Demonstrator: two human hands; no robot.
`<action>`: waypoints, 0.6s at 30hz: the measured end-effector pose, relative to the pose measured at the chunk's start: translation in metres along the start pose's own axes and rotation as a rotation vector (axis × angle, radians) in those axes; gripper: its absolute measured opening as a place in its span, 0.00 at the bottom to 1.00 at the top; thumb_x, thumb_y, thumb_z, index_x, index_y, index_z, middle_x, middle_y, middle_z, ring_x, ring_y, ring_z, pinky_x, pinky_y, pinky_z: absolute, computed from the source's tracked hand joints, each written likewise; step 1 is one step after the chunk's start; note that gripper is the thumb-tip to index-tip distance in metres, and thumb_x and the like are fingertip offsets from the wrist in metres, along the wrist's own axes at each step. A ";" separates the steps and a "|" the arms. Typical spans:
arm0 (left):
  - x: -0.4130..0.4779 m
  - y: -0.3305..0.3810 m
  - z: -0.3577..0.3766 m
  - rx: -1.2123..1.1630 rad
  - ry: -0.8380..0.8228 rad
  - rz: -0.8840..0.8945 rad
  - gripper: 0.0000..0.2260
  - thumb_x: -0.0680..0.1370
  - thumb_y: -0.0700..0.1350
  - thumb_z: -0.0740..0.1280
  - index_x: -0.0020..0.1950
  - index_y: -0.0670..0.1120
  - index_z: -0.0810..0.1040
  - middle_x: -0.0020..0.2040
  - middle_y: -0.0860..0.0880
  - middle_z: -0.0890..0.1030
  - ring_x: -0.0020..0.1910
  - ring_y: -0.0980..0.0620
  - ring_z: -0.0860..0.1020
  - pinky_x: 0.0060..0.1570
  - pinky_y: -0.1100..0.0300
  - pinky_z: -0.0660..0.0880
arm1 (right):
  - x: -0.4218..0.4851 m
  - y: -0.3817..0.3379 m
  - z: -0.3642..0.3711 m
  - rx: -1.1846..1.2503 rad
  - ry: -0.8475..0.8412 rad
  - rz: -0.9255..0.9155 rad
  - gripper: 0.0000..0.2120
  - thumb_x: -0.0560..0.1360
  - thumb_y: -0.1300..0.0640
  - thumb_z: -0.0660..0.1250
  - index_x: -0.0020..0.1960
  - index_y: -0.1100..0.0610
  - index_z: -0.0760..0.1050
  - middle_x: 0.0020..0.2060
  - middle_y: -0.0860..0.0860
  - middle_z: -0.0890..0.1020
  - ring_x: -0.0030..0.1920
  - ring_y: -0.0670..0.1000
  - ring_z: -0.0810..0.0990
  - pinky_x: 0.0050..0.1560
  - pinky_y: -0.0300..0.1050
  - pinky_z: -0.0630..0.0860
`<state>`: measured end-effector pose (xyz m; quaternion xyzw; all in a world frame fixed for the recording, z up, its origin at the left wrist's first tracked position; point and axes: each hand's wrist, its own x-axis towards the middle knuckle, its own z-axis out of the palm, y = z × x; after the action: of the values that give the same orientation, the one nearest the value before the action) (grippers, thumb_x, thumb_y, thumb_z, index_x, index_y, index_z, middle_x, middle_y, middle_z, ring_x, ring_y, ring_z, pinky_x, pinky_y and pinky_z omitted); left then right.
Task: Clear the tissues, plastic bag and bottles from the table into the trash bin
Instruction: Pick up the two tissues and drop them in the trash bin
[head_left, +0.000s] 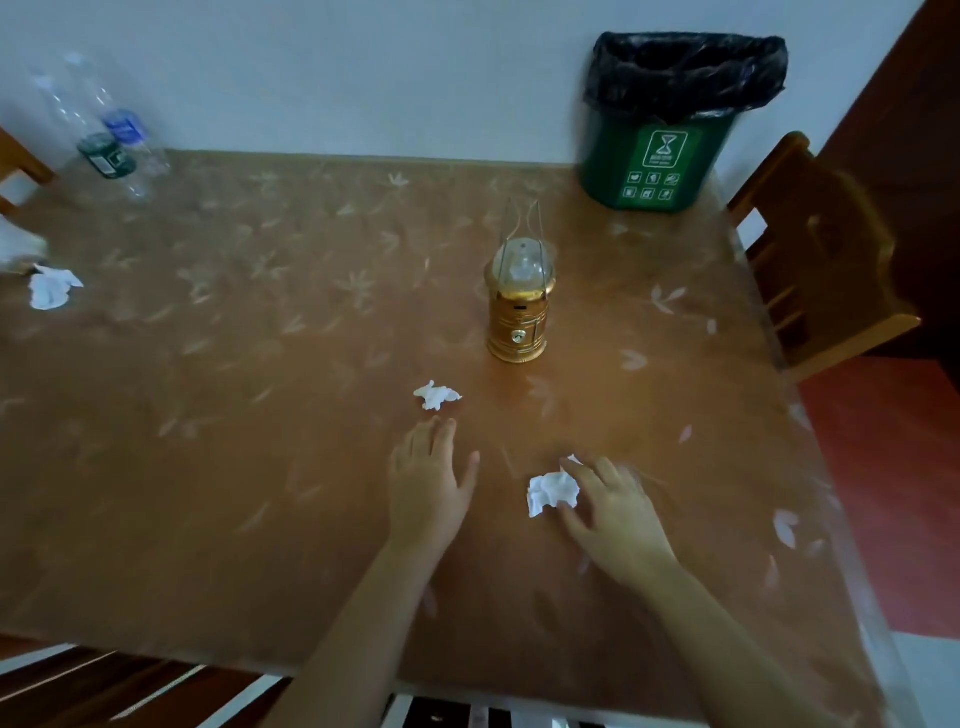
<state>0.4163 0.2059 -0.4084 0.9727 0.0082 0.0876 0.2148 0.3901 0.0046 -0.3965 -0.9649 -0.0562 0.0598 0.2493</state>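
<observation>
- Farthest left, two clear plastic bottles (111, 137) stand at the far left corner of the brown leaf-patterned tabletop (260, 415); they look empty, so light and easily dented, best taken around the middle.
- Nearer along the left edge lies a crumpled white tissue (49, 288), with something pale, perhaps the plastic bag (15, 249), just beyond it.
- Centre near, a small crumpled tissue (437, 395) sits just beyond the left hand (428, 480), which lies flat and released, grasping nothing.
- Beside it, the right hand (613, 512) has spread fingers touching a soft white tissue wad (551, 491), not yet closed; a light pinch would lift it.
- Behind stands a rigid gold metal lantern (519, 306).
- Far right, a green plastic trash bin with a black liner (670, 130).
</observation>
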 end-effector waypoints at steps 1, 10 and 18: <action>0.004 -0.003 0.004 -0.002 -0.002 0.003 0.23 0.73 0.54 0.56 0.58 0.38 0.75 0.56 0.39 0.79 0.55 0.39 0.77 0.52 0.42 0.75 | 0.003 0.001 0.005 0.003 -0.015 0.000 0.22 0.71 0.52 0.63 0.64 0.58 0.71 0.65 0.54 0.72 0.62 0.58 0.71 0.58 0.54 0.69; 0.038 -0.025 0.030 -0.034 0.038 0.020 0.18 0.71 0.42 0.70 0.59 0.40 0.75 0.60 0.39 0.76 0.59 0.39 0.74 0.54 0.42 0.73 | 0.021 0.014 0.030 0.009 -0.048 0.038 0.21 0.72 0.51 0.63 0.64 0.56 0.70 0.67 0.53 0.69 0.67 0.53 0.65 0.60 0.53 0.70; 0.067 -0.032 0.051 -0.066 0.005 -0.046 0.17 0.74 0.46 0.65 0.59 0.40 0.75 0.61 0.37 0.76 0.63 0.38 0.71 0.58 0.40 0.70 | 0.024 0.020 0.043 -0.021 0.002 0.053 0.21 0.69 0.50 0.62 0.60 0.57 0.75 0.61 0.55 0.76 0.60 0.57 0.73 0.50 0.53 0.76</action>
<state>0.4920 0.2174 -0.4563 0.9644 0.0283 0.0852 0.2486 0.4093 0.0107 -0.4462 -0.9688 -0.0310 0.0648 0.2373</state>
